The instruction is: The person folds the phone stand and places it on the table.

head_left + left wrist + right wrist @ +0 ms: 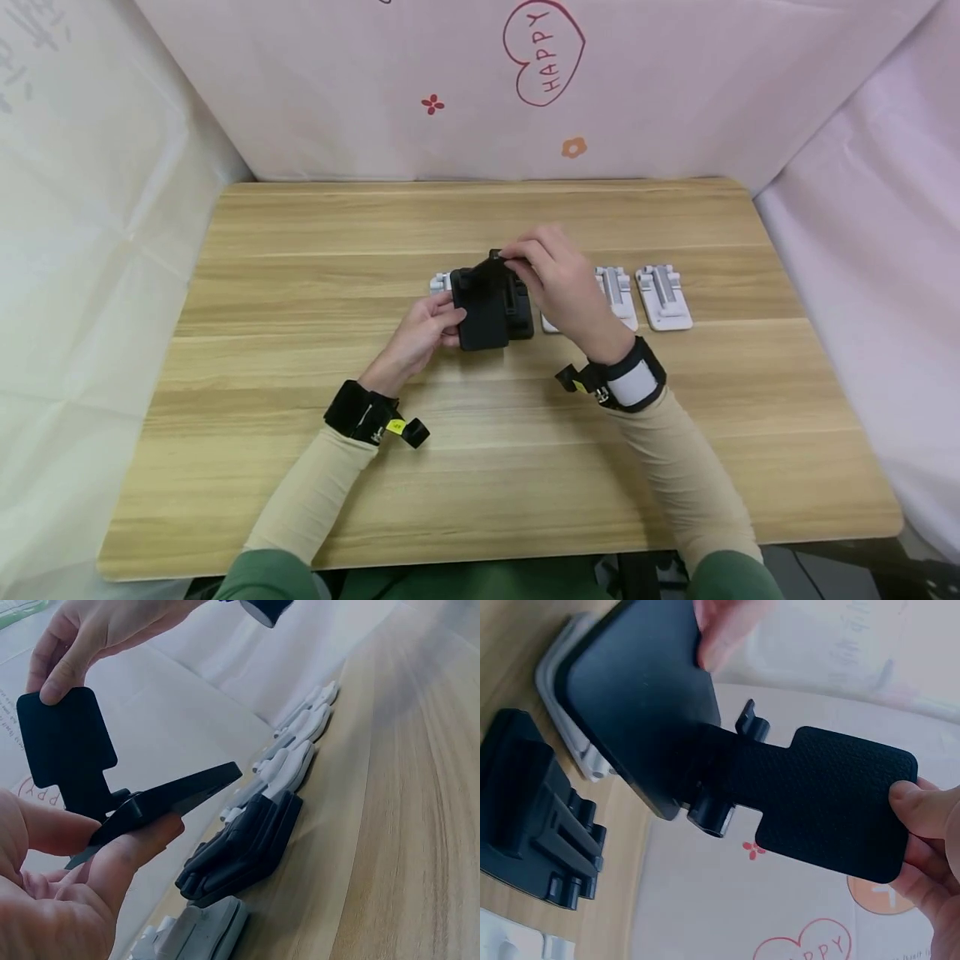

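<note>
A black folding phone stand [482, 315] is held up over the table, unfolded. My left hand [426, 329] grips its flat base [176, 793] by the edge, thumb on one face and fingers beneath. With thumb and fingers, my right hand [558, 287] pinches the far end of the textured support plate [832, 802]. The right wrist view shows the plate swung out from the base at its hinge [712, 810]. A second black phone stand [521, 321], folded, lies on the table just behind and right of the held one, which partly covers it.
Several white phone stands lie folded in a row with the black one: one [439, 283] at the left, mostly hidden, and others to the right, including the end one [664, 298]. A white sheet with drawings [337, 92] stands along the back edge of the wooden table [480, 483].
</note>
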